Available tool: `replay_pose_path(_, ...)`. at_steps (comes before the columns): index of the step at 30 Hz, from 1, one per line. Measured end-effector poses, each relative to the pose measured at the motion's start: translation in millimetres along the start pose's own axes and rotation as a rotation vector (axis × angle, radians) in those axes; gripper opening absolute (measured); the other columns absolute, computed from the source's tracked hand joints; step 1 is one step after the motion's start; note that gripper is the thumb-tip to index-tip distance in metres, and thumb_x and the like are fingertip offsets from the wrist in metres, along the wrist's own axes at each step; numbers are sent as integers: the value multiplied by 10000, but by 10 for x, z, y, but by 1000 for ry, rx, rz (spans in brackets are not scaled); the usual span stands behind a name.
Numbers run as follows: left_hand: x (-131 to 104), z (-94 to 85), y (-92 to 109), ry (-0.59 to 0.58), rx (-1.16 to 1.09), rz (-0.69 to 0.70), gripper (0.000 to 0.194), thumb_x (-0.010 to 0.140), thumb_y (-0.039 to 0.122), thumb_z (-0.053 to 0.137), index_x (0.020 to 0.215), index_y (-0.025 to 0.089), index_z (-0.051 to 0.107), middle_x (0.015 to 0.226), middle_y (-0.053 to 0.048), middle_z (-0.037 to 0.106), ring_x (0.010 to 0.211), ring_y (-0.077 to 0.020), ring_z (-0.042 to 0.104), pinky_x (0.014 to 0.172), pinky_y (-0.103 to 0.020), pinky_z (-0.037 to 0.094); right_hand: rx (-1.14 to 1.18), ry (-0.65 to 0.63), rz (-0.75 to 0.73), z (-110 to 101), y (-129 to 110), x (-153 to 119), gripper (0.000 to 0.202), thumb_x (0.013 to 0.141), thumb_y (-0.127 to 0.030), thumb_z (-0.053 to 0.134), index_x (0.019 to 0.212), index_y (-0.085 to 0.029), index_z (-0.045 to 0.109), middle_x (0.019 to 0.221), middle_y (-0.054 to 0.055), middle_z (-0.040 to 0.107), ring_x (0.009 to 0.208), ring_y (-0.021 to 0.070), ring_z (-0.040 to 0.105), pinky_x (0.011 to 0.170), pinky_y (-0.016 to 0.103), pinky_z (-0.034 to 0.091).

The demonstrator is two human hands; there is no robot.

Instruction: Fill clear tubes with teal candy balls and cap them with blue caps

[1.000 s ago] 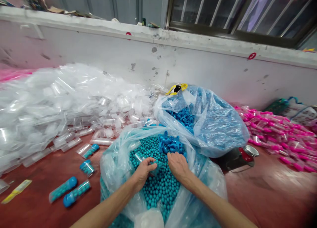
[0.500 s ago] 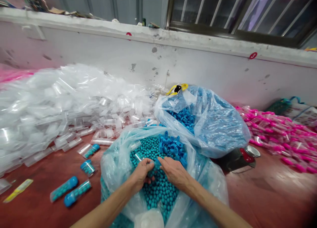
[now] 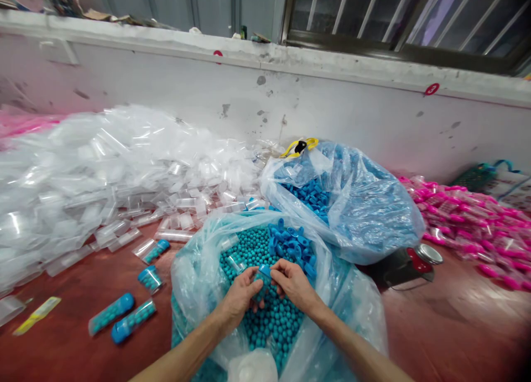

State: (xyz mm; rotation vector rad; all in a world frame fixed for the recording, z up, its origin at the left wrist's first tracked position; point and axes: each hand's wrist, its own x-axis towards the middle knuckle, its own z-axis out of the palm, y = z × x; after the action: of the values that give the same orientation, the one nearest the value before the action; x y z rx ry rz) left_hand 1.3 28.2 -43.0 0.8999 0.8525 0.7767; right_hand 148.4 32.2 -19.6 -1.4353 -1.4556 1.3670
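Over the open bag of teal beads, my left hand (image 3: 243,293) is closed around a clear plastic tube (image 3: 261,289) with teal beads showing inside. A blue cap (image 3: 264,270) sits at the tube's upper end. The fingers of my right hand (image 3: 292,282) are pinched at the cap's right side. Beneath both hands lie loose teal beads (image 3: 274,326) in a clear plastic bag (image 3: 191,260). A cluster of loose blue caps (image 3: 292,246) rests on the beads, just beyond my right hand. Another clear tube (image 3: 236,263) lies on the beads to the left.
Capped bead tubes (image 3: 111,314) lie on the red table (image 3: 50,354) at left, near a yellow tool (image 3: 37,315). Empty clear tubes (image 3: 124,172) are heaped behind. A blue bag (image 3: 369,205) of caps, a dark metal-lidded container (image 3: 409,268) and pink packages (image 3: 468,221) stand right.
My right hand has gone from fingers stretched flat over the cap to a pinch at its side. The tube now stands more upright in my left hand, its blue cap showing clearly.
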Motion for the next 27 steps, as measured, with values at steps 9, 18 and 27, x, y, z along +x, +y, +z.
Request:
replay_pose_path(9,-59,-66,24,42,87,-53,576,628,461,610,1072,146,419,655,30,552,346,-56,474,286,-153,242,-391,-33,-282,-203,-146,-151,172,787,-217,445,653,-176,545,580,-48,486,554,91,447,542,200,339)
replay_pose_path(18,-92,-7,24,4,24,17,582,630,466,632,1084,147,454,651,24,559,389,-58,492,316,-150,296,-45,19,-43,-68,-73,-164,147,789,-282,427,690,-183,472,565,-53,477,415,73,421,390,180,331)
replay_pose_path(27,-165,89,75,104,22,-2,614,662,414,604,1181,161,397,627,38,541,350,-54,472,284,-146,267,-22,-11,-81,26,-66,-179,169,765,-275,466,645,-171,526,545,-52,499,401,56,406,395,174,321)
